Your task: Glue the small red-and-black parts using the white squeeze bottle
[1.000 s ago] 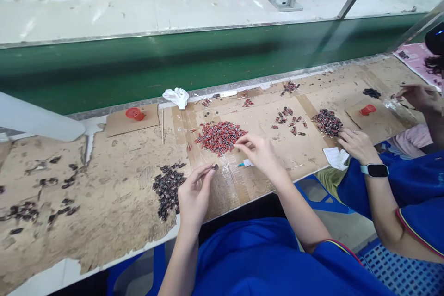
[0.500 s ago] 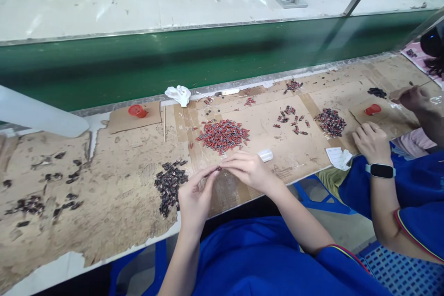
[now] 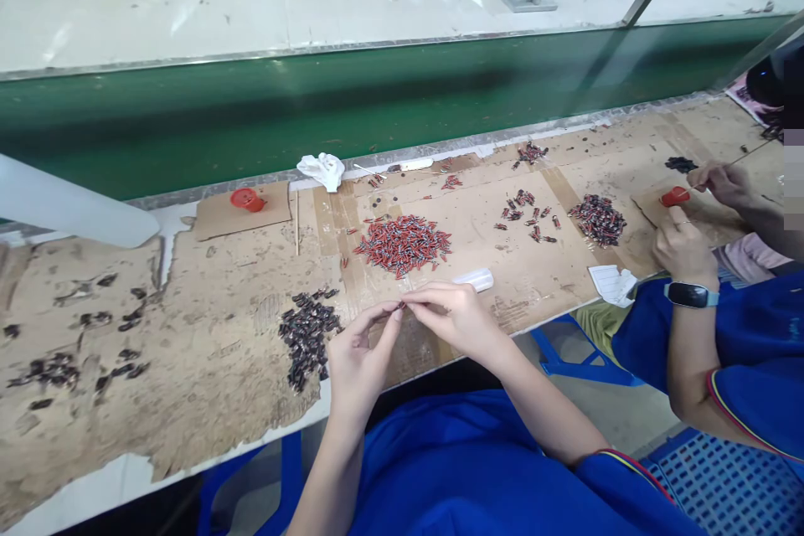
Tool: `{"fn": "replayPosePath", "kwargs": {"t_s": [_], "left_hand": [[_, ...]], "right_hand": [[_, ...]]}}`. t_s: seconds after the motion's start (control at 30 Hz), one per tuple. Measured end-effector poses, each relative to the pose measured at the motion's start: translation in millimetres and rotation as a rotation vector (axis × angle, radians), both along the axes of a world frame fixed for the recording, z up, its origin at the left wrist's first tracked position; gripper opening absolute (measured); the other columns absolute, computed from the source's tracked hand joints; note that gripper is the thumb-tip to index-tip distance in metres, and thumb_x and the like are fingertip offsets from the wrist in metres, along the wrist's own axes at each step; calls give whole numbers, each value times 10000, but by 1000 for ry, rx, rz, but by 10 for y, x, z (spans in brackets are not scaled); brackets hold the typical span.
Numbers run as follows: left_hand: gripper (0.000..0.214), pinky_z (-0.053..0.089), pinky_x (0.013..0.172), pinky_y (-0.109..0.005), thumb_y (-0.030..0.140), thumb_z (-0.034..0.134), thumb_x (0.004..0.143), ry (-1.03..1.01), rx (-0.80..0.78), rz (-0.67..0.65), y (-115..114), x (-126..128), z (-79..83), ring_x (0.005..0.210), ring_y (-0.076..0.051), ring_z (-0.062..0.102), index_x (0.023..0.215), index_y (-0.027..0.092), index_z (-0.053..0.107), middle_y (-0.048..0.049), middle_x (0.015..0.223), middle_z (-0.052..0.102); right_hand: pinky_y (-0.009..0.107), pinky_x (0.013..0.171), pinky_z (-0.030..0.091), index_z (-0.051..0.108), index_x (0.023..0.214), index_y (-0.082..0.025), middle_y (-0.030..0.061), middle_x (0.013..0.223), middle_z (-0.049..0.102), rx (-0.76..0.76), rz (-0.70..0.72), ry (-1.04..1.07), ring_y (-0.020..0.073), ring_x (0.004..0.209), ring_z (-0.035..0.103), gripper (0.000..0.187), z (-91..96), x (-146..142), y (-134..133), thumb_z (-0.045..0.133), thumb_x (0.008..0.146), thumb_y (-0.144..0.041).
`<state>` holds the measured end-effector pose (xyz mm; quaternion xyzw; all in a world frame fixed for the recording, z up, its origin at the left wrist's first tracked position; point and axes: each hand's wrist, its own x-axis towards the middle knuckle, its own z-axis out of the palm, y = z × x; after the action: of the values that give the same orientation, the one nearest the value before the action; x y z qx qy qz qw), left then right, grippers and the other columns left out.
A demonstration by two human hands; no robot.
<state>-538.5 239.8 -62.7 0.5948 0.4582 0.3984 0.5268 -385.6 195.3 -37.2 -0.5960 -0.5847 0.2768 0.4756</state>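
Pinching one small part (image 3: 400, 306) between fingertips of left hand (image 3: 360, 362) and right hand (image 3: 456, 320), axis unreadable; red pile (image 3: 403, 244) at 12 o'clock, nearer right hand.

The left hand (image 3: 359, 362) and right hand (image 3: 457, 320) meet over the counter's (image 3: 207, 368) near edge, with a part (image 3: 399, 306) between their fingertips. The near pile (image 3: 307, 335) lies just left of them and the far pile (image 3: 402, 244) behind them. A tube (image 3: 474, 279) lies just behind the right hand. A cap (image 3: 247, 199) and a rag (image 3: 322, 170) sit at the far edge, before the belt (image 3: 314, 113). The right pile (image 3: 598, 220) lies well right.
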Motion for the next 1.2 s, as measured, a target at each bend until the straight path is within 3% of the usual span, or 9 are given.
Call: {"fn": "replayPosePath", "kwargs": {"t_s": [0.17, 0.27, 0.47, 0.57, 0.67, 0.77, 0.97, 1.07, 1.2], "left_hand": [[240, 593, 787, -302, 368, 754, 692, -93, -63, 16, -19, 46, 37, 770, -186, 717, 811, 162, 725, -61, 806, 753], [223, 590, 762, -279, 350, 749, 692, -115, -61, 48, -54, 82, 73, 754, -174, 711, 799, 157, 717, -56, 792, 749], [236, 582, 795, -307, 390, 695, 766, -91, 18, 15, -149, 246, 72, 785, -181, 709, 829, 163, 693, -68, 826, 744], [409, 538, 926, -373, 417, 696, 784, -25, 85, -85, -149, 353, 79, 993, -222, 690, 1114, 183, 631, -85, 940, 747], [692, 452, 1043, -419, 413, 703, 796, 82, 208, -124, -20, 296, 105, 1200, -234, 595, 1390, 211, 412, -112, 1152, 702], [403, 472, 1009, -414, 405, 635, 851, 294, 377, -94, 243, -30, 87, 1119, -235, 630, 1205, 216, 591, -98, 1170, 689], [196, 522, 834, -396, 360, 546, 904, 532, 798, -308, 613, -801, -182, 936, -263, 640, 946, 260, 709, -46, 872, 741], [225, 499, 841, -437, 326, 518, 914, 604, 869, -305, 607, -888, -327, 945, -286, 610, 840, 273, 723, -46, 848, 741], [269, 486, 827, -454, 347, 501, 924, 643, 895, -287, 587, -790, -412, 959, -294, 589, 780, 271, 715, -55, 863, 732]], "right_hand": [[332, 799, 598, 780, 916, -177, 71, 920, 777, -195, -59, 403, 201, 833, 735, 167, -17, -47, -33, 670, 817, -255], [330, 788, 597, 777, 908, -169, 80, 913, 773, -198, -72, 467, 200, 823, 731, 197, -21, -64, -62, 712, 786, -309], [318, 810, 579, 767, 864, -198, 61, 880, 759, -14, -151, 389, 181, 846, 713, 134, 2, -32, -137, 695, 822, -303], [314, 742, 591, 755, 913, -194, 61, 874, 764, -58, -285, 356, 185, 775, 717, 190, -22, 149, -193, 718, 791, -334], [345, 695, 589, 753, 903, -188, 76, 857, 766, -39, -507, 169, 202, 729, 708, 207, -49, 477, -261, 683, 806, -357], [455, 854, 553, 757, 912, -197, 110, 972, 760, 11, -637, -176, 266, 937, 684, 190, -48, 803, -343, 662, 820, -333], [572, 996, 454, 699, 1131, -211, 109, 1120, 714, -70, -196, -417, 321, 1179, 532, 445, -128, 948, -432, 784, 745, -418], [585, 1003, 437, 692, 1107, -225, 100, 1131, 691, -69, -92, -455, 324, 1186, 489, 416, -201, 896, -387, 793, 744, -401], [520, 972, 466, 664, 1034, -209, 100, 1075, 693, -98, -101, -368, 298, 1121, 544, 292, -174, 828, -336, 738, 807, -377]]}}
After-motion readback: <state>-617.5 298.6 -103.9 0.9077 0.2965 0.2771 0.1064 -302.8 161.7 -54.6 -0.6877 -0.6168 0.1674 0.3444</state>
